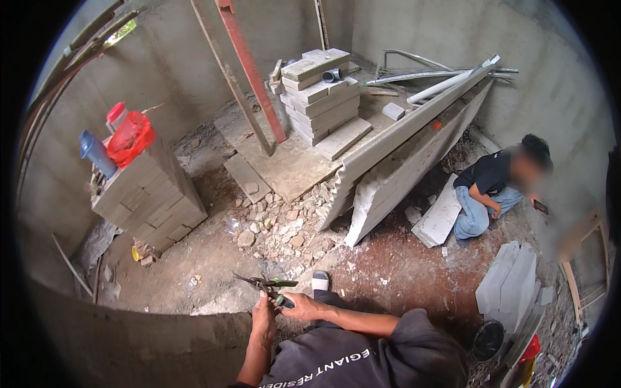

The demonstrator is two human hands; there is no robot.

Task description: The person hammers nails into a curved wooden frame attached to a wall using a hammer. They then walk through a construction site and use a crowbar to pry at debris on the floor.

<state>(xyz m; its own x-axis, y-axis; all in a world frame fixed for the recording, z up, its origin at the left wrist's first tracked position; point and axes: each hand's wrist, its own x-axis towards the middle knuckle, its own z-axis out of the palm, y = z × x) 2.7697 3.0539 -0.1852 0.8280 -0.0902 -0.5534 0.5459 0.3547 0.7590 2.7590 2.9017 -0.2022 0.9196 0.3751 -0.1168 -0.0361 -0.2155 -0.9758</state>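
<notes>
In front of my body I hold a plier-like hand tool (262, 283) with dark pointed jaws and green-and-black handles. Its jaws point left and its handles spread apart to the right. My left hand (261, 312) is closed, its fingertips pinching the tool from below near its middle. My right hand (300, 306) wraps round the lower handle, while the upper handle stands free above it. Too little detail shows to tell the exact kind of tool. Just beyond lies a heap of broken rubble (288, 226), and one sandal-shod foot (320, 282) shows beside the tool.
Grey blocks (152, 204) form a stack on the left, topped by a red plastic bag (131, 139) and a blue jug (97, 154). Another block stack (320, 107) stands behind. Long panels (414, 168) lean across the middle right. A person (495, 187) crouches near pale slabs (508, 278).
</notes>
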